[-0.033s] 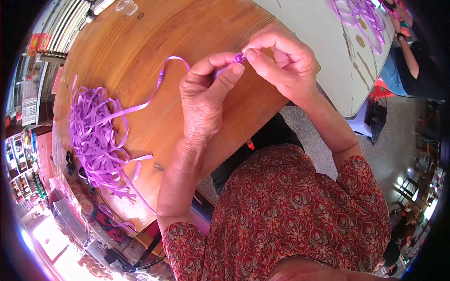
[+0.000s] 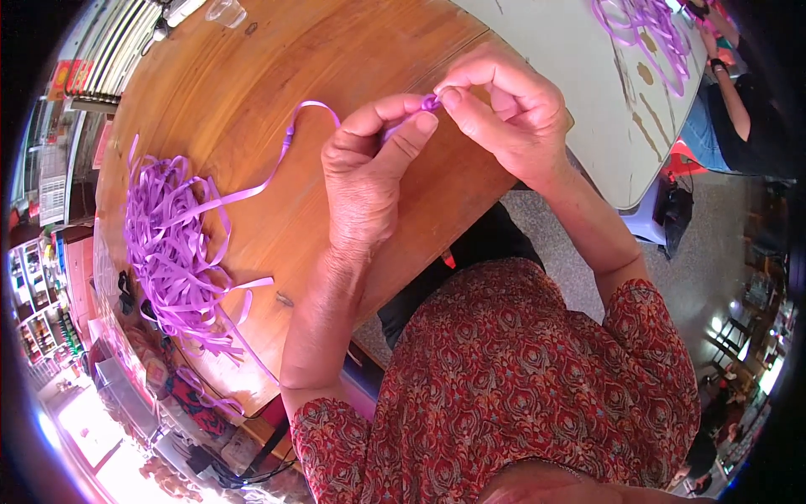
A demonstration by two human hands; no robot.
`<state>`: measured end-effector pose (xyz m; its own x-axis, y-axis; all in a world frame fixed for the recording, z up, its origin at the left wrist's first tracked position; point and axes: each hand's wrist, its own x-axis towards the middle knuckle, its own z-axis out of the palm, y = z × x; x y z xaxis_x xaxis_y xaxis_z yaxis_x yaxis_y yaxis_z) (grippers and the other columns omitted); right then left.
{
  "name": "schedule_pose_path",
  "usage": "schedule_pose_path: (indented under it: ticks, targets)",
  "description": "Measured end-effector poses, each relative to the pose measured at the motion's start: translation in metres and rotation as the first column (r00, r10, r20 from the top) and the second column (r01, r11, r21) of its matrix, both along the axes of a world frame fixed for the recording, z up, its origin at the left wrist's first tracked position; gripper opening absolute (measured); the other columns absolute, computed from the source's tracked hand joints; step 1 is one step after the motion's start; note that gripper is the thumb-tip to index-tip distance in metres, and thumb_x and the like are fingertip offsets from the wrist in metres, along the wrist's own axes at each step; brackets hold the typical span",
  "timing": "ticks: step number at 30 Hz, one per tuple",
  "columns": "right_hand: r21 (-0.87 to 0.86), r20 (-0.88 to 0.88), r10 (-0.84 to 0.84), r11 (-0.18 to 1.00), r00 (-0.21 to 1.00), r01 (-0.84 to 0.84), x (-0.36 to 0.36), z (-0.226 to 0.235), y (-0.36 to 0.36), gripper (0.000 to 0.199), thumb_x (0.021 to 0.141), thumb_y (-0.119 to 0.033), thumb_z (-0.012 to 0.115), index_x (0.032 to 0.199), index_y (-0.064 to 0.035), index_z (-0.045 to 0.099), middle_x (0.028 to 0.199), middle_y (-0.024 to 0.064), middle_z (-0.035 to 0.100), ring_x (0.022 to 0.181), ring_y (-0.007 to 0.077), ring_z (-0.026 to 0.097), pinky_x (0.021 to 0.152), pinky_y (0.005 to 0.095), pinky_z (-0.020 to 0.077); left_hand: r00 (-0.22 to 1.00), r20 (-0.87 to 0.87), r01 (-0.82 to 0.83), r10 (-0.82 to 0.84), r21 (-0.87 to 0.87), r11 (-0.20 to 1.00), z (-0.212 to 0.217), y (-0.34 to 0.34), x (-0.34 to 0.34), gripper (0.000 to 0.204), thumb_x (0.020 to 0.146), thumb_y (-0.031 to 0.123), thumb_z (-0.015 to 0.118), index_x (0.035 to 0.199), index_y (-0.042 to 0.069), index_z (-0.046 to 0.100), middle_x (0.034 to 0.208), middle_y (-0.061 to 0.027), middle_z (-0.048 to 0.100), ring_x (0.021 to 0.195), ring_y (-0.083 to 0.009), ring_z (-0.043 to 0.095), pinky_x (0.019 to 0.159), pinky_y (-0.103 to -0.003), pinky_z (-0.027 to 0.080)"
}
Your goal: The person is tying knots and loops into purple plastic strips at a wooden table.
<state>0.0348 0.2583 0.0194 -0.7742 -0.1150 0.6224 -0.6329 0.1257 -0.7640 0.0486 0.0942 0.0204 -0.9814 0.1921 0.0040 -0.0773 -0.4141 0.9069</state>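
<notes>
Left hand (image 2: 378, 160) and right hand (image 2: 520, 126) are up over the wooden desk (image 2: 260, 92), tips almost touching. Each one has its thumb and finger pinching a purple ribbon (image 2: 431, 102). It is bunched up between them – a loop or a knot, too tiny for me to tell from where I stand. I think this is the knotting part. The next move seems to need a firm pinch on the left and a gentle pull on the right, so nothing slips. One strand runs from the left hand to a big messy pile (image 2: 172, 252) on the left side of the desk. A clear cup (image 2: 227, 12) is near the far edge. Over to the right is a white desk (image 2: 579, 50) with more purple strips (image 2: 642, 35) – another person (image 2: 739, 113) is beside it. Below, the floor (image 2: 558, 227) is grey.
</notes>
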Motion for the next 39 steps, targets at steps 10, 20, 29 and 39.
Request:
schedule_pose_path:
  ticks: [10,20,29,39]
  targets:
    - [-0.08,0.133,0.055,0.996,0.99,-0.044,0.002,-0.001,0.008,0.019,0.083,0.006,0.059,0.102,0.0026,0.06,0.095,0.0079,0.061,0.085,0.013,0.056,0.074,0.0244,0.0442,0.997,0.011,-0.075,0.076,-0.046,0.996,0.002,0.003,0.004,0.008,0.083,0.006,0.068,0.09,0.002,0.069,0.082,0.0002,0.066,0.077,-0.005,0.055,0.072,-0.02,0.044]
    - [0.456,-0.359,0.068,0.883,0.931,0.112,-0.003,0.018,0.013,0.036,0.063,-0.012,0.075,0.096,-0.0031,0.068,0.082,0.0045,0.062,0.078,0.0217,0.058,0.07,0.0311,0.0464,0.993,-0.116,-0.042,0.029,-0.115,0.992,-0.005,0.003,0.005,0.008,0.086,0.006,0.064,0.089,0.002,0.069,0.079,0.0009,0.065,0.074,-0.0041,0.052,0.069,-0.019,0.043]
    - [0.486,-0.344,0.029,0.861,0.938,0.152,-0.003,0.023,0.028,0.018,0.067,0.0,0.073,0.083,-0.0027,0.065,0.074,0.0046,0.058,0.072,0.0211,0.057,0.067,0.0305,0.0437,0.981,-0.172,-0.135,0.089,-0.277,0.951,-0.002,-0.001,0.003,0.004,0.083,0.004,0.067,0.084,0.001,0.068,0.075,0.0027,0.062,0.069,-0.0024,0.049,0.063,-0.017,0.04]
    - [0.337,-0.184,0.014,0.94,0.983,0.05,-0.003,0.019,0.032,0.029,0.067,-0.003,0.075,0.095,-0.0018,0.067,0.081,0.0074,0.061,0.076,0.0225,0.058,0.069,0.0317,0.0457,0.968,-0.227,-0.157,0.105,-0.225,0.962,0.004,0.0,0.0,0.003,0.083,0.004,0.066,0.084,0.001,0.068,0.073,0.0042,0.061,0.068,-0.0027,0.048,0.062,-0.017,0.039]
